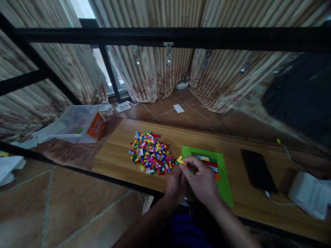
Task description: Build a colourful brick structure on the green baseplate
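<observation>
Keep the right hand's [202,178] pinch on the yellow brick [180,160] light and level, between the brick pile [155,161] at left and green board [225,187] at right, steadying with the left hand [176,182], whose grip I cannot tell.

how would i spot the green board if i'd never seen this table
Find the long wooden table, then the heap of small coloured bricks on it. Just right of the heap in the picture, partly hidden by the right hand, lies the green board. It is one broad, flat sheet, unlike the loose bricks on one side and the black slab on the other.
</observation>
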Demonstrator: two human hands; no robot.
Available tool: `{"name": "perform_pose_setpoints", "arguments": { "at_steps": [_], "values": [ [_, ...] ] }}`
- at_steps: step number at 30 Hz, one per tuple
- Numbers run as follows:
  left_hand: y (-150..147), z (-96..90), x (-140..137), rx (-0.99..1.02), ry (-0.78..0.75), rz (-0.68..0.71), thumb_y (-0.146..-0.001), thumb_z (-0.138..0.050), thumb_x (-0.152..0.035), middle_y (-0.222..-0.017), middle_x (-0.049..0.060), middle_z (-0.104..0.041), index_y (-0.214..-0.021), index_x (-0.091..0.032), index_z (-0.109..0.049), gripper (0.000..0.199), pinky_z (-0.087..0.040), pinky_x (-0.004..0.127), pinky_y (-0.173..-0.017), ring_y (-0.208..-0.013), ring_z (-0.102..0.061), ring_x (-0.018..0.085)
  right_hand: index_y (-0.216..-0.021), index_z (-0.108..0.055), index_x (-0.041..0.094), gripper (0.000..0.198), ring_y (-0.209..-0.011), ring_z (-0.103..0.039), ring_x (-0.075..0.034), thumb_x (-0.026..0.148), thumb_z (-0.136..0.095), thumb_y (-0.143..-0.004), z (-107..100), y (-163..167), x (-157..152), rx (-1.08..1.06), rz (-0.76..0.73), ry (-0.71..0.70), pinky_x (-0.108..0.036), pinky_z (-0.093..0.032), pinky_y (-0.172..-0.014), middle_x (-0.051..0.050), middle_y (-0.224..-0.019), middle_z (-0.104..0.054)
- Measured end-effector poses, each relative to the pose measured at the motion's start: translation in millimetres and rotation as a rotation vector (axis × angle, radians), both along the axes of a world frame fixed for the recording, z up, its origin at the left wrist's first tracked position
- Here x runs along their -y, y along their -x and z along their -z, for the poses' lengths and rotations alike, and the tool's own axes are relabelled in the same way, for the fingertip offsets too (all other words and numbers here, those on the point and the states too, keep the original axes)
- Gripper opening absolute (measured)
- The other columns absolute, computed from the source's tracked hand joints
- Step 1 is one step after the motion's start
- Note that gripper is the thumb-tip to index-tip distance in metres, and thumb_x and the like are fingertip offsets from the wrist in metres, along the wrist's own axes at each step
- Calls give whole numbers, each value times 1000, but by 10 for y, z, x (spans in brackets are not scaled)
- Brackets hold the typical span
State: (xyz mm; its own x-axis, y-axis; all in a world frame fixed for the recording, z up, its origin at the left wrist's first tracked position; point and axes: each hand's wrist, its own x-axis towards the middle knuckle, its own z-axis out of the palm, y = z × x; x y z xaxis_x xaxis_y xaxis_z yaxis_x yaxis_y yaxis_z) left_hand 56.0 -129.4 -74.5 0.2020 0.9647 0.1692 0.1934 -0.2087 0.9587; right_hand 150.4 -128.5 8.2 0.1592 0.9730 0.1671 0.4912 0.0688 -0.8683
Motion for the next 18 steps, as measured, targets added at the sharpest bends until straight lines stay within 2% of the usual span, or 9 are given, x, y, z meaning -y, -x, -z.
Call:
{"name": "perform_pose_setpoints", "arguments": {
  "at_steps": [3, 7, 12, 18],
  "values": [
    [64, -272, -5, 161, 178, -62, -96, -40, -45, -87, 5, -67, -101, -17, -63, 37, -51, 27, -69, -76, -61, 16, -84, -66, 23, 15, -77, -65, -17, 38, -63, -82, 69, -269, 255, -89, 126, 16, -28, -50, -73, -1, -82, -70],
    [67, -514, 148, 287, 394, 58, -87, -56, -49, -72, 1, -61, -94, -16, -64, 35, -48, 24, -63, -66, -55, 12, -78, -65, 21, 20, -69, -62, -16, 41, -67, -78, 188, -335, 516, -264, 213, 86, -27, -49, -66, -1, -74, -66],
    [3, -542, 298, 334, 592, 81, -73, -73, -41, -68, -2, -58, -83, -15, -65, 28, -41, 21, -57, -60, -49, 9, -70, -64, 19, 30, -64, -59, -14, 46, -77, -67, 294, -242, 708, -612, 278, 174, -25, -48, -60, 0, -67, -63],
    [-17, -547, 343, 233, 642, 132, -73, -71, -37, -58, -4, -54, -77, -14, -66, 24, -36, 20, -53, -53, -44, 8, -70, -68, 18, 34, -60, -61, -13, 44, -86, -57, 317, -346, 833, -945, 257, 308, -26, -50, -60, -1, -65, -67]
  ]
}}
